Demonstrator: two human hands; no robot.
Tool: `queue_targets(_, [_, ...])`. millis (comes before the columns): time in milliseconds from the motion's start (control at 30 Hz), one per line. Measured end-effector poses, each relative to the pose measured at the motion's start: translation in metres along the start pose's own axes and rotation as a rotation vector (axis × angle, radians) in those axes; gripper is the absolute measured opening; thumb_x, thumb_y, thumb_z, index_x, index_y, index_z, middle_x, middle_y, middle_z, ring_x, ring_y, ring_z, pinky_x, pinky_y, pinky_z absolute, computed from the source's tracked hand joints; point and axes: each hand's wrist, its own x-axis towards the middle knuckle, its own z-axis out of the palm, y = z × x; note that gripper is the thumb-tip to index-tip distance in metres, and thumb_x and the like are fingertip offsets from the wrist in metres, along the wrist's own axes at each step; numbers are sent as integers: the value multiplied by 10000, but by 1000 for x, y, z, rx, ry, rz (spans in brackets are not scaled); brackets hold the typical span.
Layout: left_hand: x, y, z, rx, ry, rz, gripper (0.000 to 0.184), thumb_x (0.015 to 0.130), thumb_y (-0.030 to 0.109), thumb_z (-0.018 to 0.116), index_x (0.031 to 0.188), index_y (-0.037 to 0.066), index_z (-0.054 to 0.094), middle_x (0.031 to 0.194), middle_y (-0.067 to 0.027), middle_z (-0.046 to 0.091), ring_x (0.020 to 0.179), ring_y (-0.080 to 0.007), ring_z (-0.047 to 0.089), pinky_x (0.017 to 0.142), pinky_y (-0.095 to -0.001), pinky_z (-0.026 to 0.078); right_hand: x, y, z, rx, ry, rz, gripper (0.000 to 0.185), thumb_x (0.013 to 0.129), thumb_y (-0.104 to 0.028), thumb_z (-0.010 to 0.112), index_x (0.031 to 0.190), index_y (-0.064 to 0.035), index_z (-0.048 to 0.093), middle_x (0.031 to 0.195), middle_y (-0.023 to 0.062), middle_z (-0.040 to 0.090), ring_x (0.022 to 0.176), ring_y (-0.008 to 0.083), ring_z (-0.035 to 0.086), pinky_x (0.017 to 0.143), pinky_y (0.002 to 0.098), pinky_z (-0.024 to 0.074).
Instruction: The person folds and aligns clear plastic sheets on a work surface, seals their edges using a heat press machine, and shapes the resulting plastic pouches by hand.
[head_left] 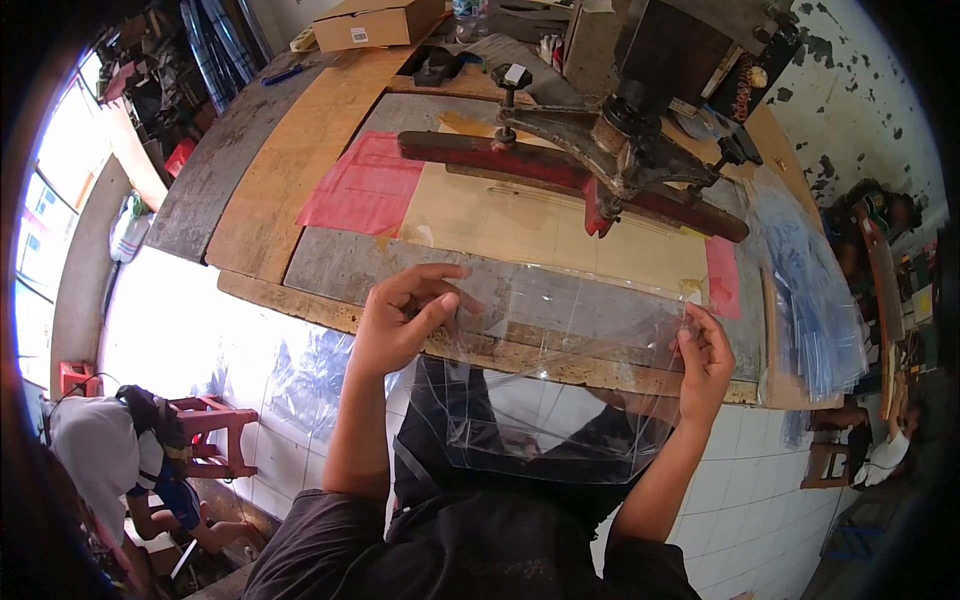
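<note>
A clear plastic sheet [560,400] hangs between my hands, over the table's front edge and my lap. My right hand [705,350] pinches its upper right corner. At its upper left, my left hand [410,315] has its fingers curled but apart, some of them behind the clear film; whether it touches the film is hard to tell. Beyond the hands lies a yellowish sheet [500,215] with a pink sheet [365,185] at its left. A red and black metal press bar [570,180] stands over them.
Clear plastic pieces [805,290] are piled at the table's right side. A cardboard box [375,25] and a blue pen [282,76] lie at the back left. One person [130,450] is low at the left beside a red stool [215,430]; others are at the far right.
</note>
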Motion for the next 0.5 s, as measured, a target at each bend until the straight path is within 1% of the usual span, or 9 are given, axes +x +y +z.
queue_targets(167, [1, 4, 5, 4, 28, -7, 275, 1092, 90, 636, 1310, -76, 665, 1016, -167, 813, 820, -157, 756, 685, -282, 600, 0, 0, 0, -16, -6, -20, 339, 1009, -63, 742, 1342, -1, 721, 1114, 27, 719, 860, 78, 616, 781, 241, 532])
queue_targets(233, [1, 5, 6, -15, 34, -19, 278, 1091, 24, 589, 1342, -79, 647, 1009, -172, 810, 832, -151, 745, 695, -288, 613, 0, 0, 0, -17, -3, -19, 339, 1008, -64, 743, 1341, -2, 722, 1112, 26, 718, 858, 77, 616, 779, 240, 532])
queue_targets(267, [1, 6, 6, -15, 33, -20, 278, 1091, 24, 589, 1342, -79, 647, 1009, -172, 810, 832, -151, 745, 695, -288, 613, 0, 0, 0, -19, -1, -18, 338, 1008, -65, 744, 1339, -2, 723, 1109, 25, 718, 857, 77, 615, 778, 240, 532])
queue_targets(333, [1, 8, 7, 7, 50, 15, 368, 1083, 48, 607, 1431, -69, 587, 989, -190, 796, 763, -174, 739, 677, -306, 615, 0, 1, 0, -19, -2, -21, 337, 1007, -64, 745, 1337, -2, 724, 1104, 22, 717, 854, 75, 615, 776, 240, 533])
queue_targets(367, [1, 9, 8, 7, 50, 15, 368, 1083, 48, 607, 1431, -69, 587, 989, -190, 796, 763, -174, 739, 677, -306, 615, 0, 1, -1, -19, -3, -24, 336, 1007, -64, 745, 1336, -2, 725, 1099, 18, 716, 851, 74, 614, 774, 240, 534])
queue_targets(433, [2, 11, 10, -7, 62, 20, 449, 1052, -64, 550, 1501, -66, 546, 1014, -172, 811, 754, -84, 649, 715, -300, 637, 0, 0, 0, -15, 0, -21, 334, 1006, -66, 746, 1334, -3, 726, 1094, 16, 715, 848, 73, 614, 772, 239, 534])
queue_targets(500, [1, 9, 8, 3, 54, -2, 481, 1050, -66, 553, 1530, -56, 526, 1012, -167, 812, 744, -75, 635, 713, -294, 636, 0, 0, 0, -11, 3, -18, 333, 1006, -68, 747, 1332, -4, 728, 1088, 14, 715, 845, 73, 614, 770, 238, 534])
